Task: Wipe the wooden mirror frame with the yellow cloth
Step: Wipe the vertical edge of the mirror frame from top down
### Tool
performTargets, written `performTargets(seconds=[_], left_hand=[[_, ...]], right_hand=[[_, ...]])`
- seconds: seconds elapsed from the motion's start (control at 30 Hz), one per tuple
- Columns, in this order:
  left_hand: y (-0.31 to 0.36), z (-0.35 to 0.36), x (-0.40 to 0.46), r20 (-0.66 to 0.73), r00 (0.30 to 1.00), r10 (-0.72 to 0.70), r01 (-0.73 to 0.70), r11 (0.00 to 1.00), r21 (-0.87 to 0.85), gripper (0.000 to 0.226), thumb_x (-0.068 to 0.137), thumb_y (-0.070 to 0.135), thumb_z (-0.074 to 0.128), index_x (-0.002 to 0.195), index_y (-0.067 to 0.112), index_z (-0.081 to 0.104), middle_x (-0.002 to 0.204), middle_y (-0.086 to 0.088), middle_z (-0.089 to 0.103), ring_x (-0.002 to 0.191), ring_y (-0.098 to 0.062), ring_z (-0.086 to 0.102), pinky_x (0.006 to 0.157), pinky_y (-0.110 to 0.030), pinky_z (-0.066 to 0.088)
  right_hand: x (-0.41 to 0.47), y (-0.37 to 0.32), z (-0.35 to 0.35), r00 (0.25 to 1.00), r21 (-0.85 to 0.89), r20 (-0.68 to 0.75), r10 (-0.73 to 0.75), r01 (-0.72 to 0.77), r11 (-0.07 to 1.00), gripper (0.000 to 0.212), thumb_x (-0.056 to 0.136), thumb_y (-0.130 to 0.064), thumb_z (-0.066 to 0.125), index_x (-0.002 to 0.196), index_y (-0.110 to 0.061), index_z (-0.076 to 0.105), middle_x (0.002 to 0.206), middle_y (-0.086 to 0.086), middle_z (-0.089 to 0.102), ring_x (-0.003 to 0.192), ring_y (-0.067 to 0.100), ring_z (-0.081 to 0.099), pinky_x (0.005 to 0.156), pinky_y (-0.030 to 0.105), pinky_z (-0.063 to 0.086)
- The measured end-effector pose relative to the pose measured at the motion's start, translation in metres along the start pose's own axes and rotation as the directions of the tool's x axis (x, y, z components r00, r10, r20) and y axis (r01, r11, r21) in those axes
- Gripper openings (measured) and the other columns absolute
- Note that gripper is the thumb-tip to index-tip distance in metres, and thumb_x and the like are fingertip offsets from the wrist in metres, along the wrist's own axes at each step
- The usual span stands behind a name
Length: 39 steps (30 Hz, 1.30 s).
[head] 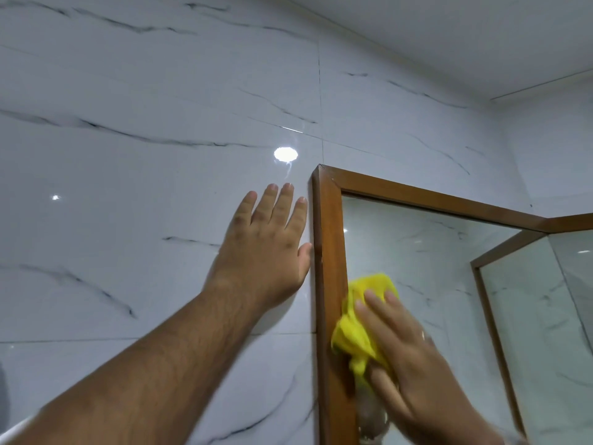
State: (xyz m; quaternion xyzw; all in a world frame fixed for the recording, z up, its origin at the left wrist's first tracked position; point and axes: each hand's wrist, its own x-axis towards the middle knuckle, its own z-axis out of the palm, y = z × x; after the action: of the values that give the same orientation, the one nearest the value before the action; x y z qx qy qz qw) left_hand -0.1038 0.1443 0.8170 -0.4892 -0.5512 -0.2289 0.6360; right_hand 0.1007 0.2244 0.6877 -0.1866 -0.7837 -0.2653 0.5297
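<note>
The frame [328, 252] is brown varnished wood, narrow and flat-faced, with a mitred upper left corner; its left rail runs down beside the glass and its top rail slants off to the right. The cloth [359, 329] is bright yellow, bunched and creased, pressed against the left rail's inner edge, lapping onto the glass

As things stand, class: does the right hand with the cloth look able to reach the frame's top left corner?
Probably yes. The right hand presses the yellow cloth low on the frame's left side, and nothing blocks the wood up to the corner.
</note>
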Motion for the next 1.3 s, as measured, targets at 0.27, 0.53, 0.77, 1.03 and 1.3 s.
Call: performTargets(seconds=[0.27,0.53,0.77,1.03,1.3], left_hand=[[0.002,0.0,0.0,0.006,1.0,-0.013,0.013,1.0,0.01,0.074,0.096,0.053,0.018,0.159,0.014,0.017,0.166,-0.015,0.012,0.153,-0.033,0.01,0.122,-0.051,0.009],[0.002,0.001,0.0,0.004,1.0,-0.02,0.02,1.0,0.011,0.075,0.096,0.056,0.02,0.159,0.017,0.017,0.166,-0.015,0.011,0.153,-0.034,0.008,0.122,-0.051,0.008],[0.001,0.0,-0.002,-0.002,1.0,-0.008,0.008,1.0,0.009,0.072,0.098,0.052,0.021,0.159,0.015,0.013,0.166,-0.015,0.009,0.153,-0.032,0.007,0.123,-0.051,0.008],[0.002,0.0,-0.001,-0.005,1.0,-0.018,0.018,1.0,0.021,0.073,0.098,0.053,0.023,0.159,0.014,0.015,0.166,-0.016,0.01,0.153,-0.032,0.009,0.122,-0.051,0.008],[0.001,-0.001,-0.002,-0.014,1.0,-0.018,0.018,1.0,0.022,0.073,0.096,0.054,0.024,0.158,0.015,0.024,0.164,-0.016,0.019,0.152,-0.033,0.016,0.122,-0.05,0.013]], right_hand=[[0.039,0.014,-0.013,0.999,0.025,0.025,-0.044,0.043,0.999,0.07,0.088,-0.032,0.047,0.15,-0.032,0.016,0.159,-0.006,0.012,0.151,0.022,0.006,0.121,0.041,0.018],[0.13,0.043,-0.04,0.997,0.069,0.022,-0.08,0.079,0.994,0.062,0.088,-0.027,0.041,0.148,-0.022,0.026,0.158,-0.003,0.022,0.15,0.021,0.008,0.121,0.045,0.019],[-0.001,0.045,-0.014,0.921,0.019,0.177,-0.346,0.348,0.937,0.087,0.07,-0.02,0.077,0.146,-0.025,0.036,0.16,-0.006,0.026,0.15,0.019,0.015,0.121,0.03,0.018],[0.044,0.043,-0.025,0.956,-0.021,0.144,-0.255,0.26,0.965,0.061,0.093,-0.042,0.045,0.149,-0.028,0.025,0.159,-0.006,0.021,0.15,0.02,0.01,0.118,0.047,0.02],[0.119,0.027,-0.031,0.999,0.164,-0.038,0.019,-0.013,0.986,0.064,0.088,-0.011,0.055,0.147,-0.021,0.031,0.159,0.0,0.025,0.15,0.023,0.009,0.12,0.05,0.021]])
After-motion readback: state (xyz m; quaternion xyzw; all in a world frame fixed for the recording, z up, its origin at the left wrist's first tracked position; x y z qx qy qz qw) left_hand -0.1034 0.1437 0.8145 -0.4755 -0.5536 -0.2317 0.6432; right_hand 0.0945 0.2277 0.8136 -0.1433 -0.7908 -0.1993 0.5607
